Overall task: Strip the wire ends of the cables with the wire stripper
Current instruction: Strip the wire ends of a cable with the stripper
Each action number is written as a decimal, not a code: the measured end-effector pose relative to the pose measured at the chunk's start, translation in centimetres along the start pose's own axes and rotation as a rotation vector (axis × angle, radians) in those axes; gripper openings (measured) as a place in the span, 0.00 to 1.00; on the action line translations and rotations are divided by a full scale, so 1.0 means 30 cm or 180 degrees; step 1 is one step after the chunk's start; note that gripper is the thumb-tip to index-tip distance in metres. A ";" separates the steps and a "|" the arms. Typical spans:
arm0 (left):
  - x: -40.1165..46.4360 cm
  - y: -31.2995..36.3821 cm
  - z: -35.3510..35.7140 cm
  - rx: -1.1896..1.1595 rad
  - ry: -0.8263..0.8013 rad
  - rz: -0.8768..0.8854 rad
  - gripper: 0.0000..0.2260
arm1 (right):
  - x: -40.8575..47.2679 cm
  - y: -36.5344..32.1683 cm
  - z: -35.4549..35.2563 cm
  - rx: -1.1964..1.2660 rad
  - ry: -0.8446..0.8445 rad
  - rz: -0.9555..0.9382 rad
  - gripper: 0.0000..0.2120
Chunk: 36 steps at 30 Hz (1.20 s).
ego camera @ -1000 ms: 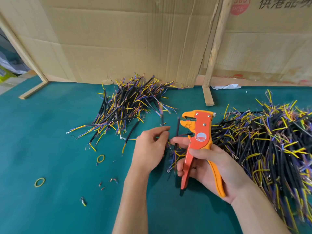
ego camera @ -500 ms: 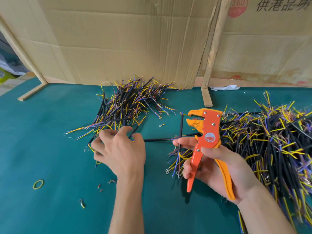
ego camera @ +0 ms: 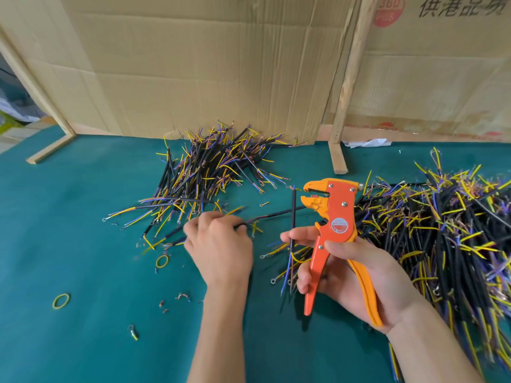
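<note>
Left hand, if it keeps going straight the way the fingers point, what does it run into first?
The left hand points up and away, toward the smaller cable pile by the cardboard. It would likely meet that pile's near loose ends first, though depth is hard to judge.

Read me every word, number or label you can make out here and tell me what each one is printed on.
"360" over "PCS", in a red circle on the right cardboard box.
"供港品", large dark characters along the same box's top edge; a fourth character is cut off.
Round red and white sticker on the orange wire stripper: too small to read.
Red print low on that box: too blurred.
</note>
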<state>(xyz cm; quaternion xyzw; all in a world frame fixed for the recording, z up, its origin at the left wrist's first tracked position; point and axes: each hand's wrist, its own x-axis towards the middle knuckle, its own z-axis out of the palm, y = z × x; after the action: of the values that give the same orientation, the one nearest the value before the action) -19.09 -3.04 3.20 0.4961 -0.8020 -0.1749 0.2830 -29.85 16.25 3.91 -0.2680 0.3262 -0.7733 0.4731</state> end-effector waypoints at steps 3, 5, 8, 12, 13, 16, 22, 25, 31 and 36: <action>0.014 -0.007 -0.015 -0.0530 0.0312 -0.0051 0.13 | 0.024 0.042 0.060 -0.0433 0.0011 0.0390 0.31; 0.007 0.027 -0.016 -0.1293 0.0089 0.0295 0.09 | 0.021 0.041 0.049 -0.0404 0.0087 0.0452 0.32; -0.025 0.081 -0.008 -0.1680 -0.0495 0.0581 0.05 | 0.026 0.044 0.062 -0.0460 0.0125 0.0551 0.31; -0.012 0.038 0.023 -0.0543 -0.0484 0.0731 0.13 | 0.026 0.043 0.064 -0.0468 0.0149 0.0560 0.30; -0.006 0.022 0.024 -0.0144 -0.0532 0.0625 0.15 | 0.026 0.040 0.066 -0.0455 0.0145 0.0558 0.30; -0.005 0.015 0.019 0.0089 -0.0495 0.0307 0.12 | 0.027 0.039 0.070 -0.0398 0.0202 0.0530 0.32; -0.019 0.048 0.014 -0.0048 -0.0469 0.0367 0.05 | 0.025 0.041 0.070 -0.0408 0.0208 0.0490 0.30; -0.027 0.062 0.019 -0.0158 -0.0778 0.0737 0.05 | 0.022 0.041 0.063 -0.0444 0.0170 0.0485 0.27; -0.023 0.075 0.005 -0.1333 -0.0989 0.1247 0.08 | 0.009 0.024 0.052 -0.0106 0.0178 0.0337 0.32; -0.024 0.101 -0.022 -0.2794 -0.1797 0.0858 0.08 | 0.003 0.005 0.045 0.0051 0.0300 0.0158 0.34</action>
<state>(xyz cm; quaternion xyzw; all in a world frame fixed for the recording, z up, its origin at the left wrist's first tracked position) -20.54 -1.05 5.22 0.1575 -0.7550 -0.5824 0.2570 -28.82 15.77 4.66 -0.2193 0.3485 -0.7757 0.4783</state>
